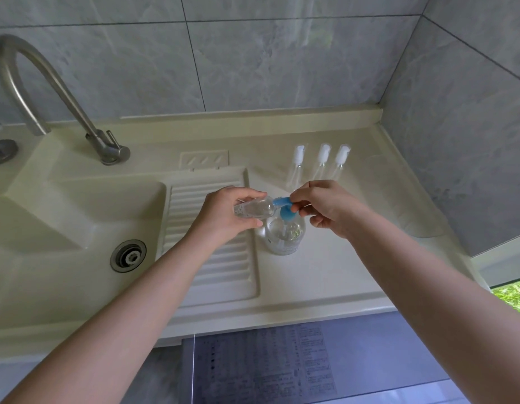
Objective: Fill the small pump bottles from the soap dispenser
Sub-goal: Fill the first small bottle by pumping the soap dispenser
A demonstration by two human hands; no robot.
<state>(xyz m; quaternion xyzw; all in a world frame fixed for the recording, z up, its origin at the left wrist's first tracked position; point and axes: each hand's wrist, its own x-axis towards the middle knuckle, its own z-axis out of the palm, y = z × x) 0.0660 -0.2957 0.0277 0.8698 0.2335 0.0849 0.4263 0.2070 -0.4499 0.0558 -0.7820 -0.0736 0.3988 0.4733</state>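
At a cream sink unit, the left hand (228, 212) grips a small clear bottle (254, 210) tipped on its side, its open mouth held against the blue spout (282, 202) of the soap dispenser (285, 234). The right hand (328, 209) curls its fingertips over the blue pump head, apparently ready to press. The dispenser stands on the surface (325, 266) just right of the ribbed drainboard (212, 258). Three more small pump bottles (318, 166), white tops fitted, wait in a row behind the hands. Filling cleanly likely calls for keeping mouth and spout aligned, pressing slowly, and holding the bottle steady so soap runs inside rather than down its neck.
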